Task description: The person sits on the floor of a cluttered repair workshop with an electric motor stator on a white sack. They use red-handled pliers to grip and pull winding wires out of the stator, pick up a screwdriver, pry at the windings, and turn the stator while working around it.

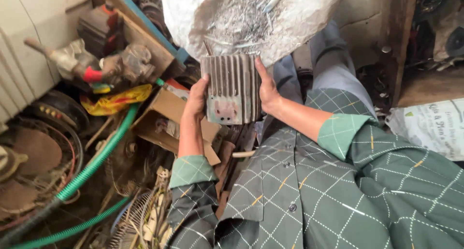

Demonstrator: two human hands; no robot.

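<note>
Head view, finned metal block (231, 88) between both hands' fingers (200, 87)

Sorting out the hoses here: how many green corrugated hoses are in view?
2. One green hose runs diagonally from the cardboard box down left; another lies below, near the bottom edge. Clutter may hide more.

Daylight fell on a crowded workshop corner. A pale panelled wall (29, 46) stood at the left, with wooden boards (145, 41) leaning beside it. Below lay a green ribbed hose (99, 157), a torn cardboard box (166, 116), a yellow wrapper (116, 100) and tangled wires (145, 215). A dark wooden post (401, 41) rose at the right, a printed white sack (432, 125) near it.
</note>
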